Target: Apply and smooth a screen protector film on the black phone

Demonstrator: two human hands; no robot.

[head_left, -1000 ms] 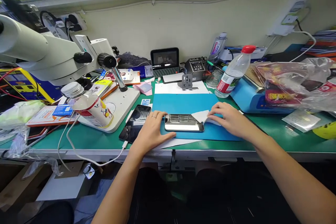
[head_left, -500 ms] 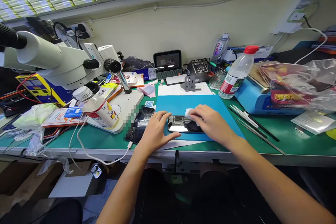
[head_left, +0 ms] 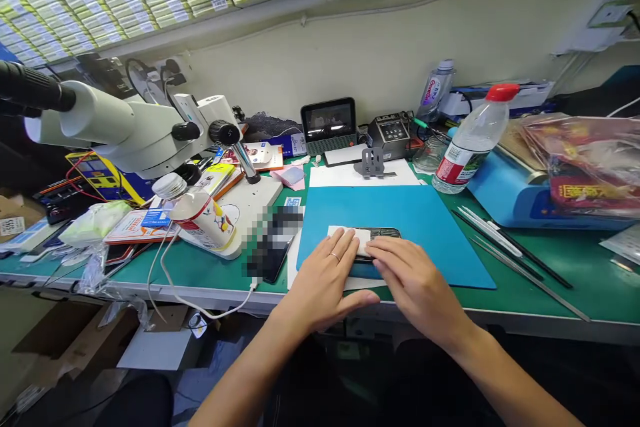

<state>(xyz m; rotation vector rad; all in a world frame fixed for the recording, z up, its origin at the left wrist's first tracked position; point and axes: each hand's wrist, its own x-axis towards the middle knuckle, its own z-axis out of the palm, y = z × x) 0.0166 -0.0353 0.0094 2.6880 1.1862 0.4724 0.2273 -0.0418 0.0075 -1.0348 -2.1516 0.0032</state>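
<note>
As my outspread left hand [head_left: 320, 283] and half-curled right hand [head_left: 415, 277], grip unclear, are touching it, a thin white sheet [head_left: 362, 239] is part-covering a flat black phone [head_left: 391, 233], right end bare.

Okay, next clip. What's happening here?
A person at a workbench has the left hand laid flat on a white wipe over a smartphone, while the right hand's fingertips touch the wipe's edge. The phone lies on a blue mat; slim tools lie to its right.
</note>
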